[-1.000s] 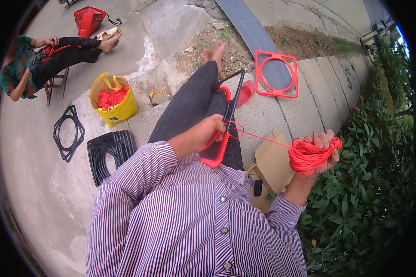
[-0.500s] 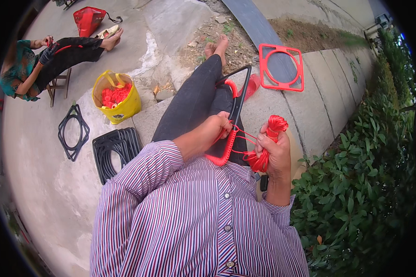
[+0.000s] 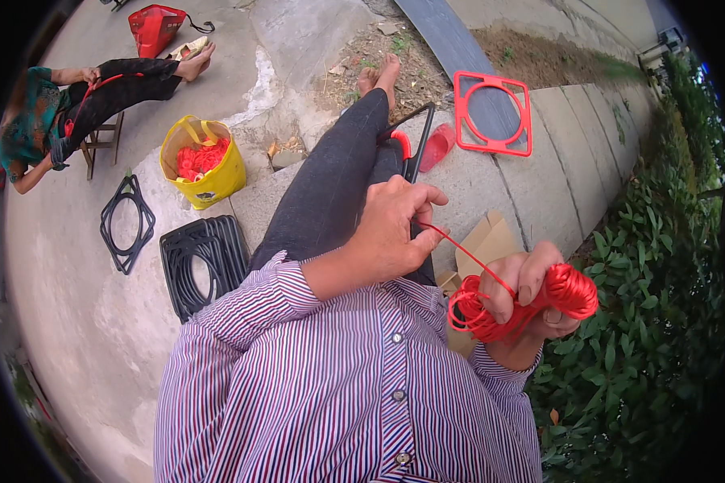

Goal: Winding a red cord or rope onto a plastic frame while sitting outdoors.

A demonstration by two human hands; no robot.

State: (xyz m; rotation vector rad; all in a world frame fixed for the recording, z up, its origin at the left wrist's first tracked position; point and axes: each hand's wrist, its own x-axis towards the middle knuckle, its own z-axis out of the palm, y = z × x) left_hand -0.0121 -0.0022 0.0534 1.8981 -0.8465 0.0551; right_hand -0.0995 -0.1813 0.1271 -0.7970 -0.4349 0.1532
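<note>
Gripping the red cord bundle (image 3: 572, 293) farther from the black frame (image 3: 421, 140) with right fingers (image 3: 539, 259), reducing slack; can't tell left fingers' (image 3: 432, 195) hold.

Cord bundle (image 3: 572, 291) in right hand (image 3: 532, 278), bag (image 3: 217, 183) left of legs (image 3: 322, 181)

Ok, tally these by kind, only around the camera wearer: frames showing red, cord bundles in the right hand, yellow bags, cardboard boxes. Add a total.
Frames showing red: 2, the lap frame and the all-red frame
Cord bundles in the right hand: 1
Yellow bags: 1
Cardboard boxes: 1
Total: 5
</note>
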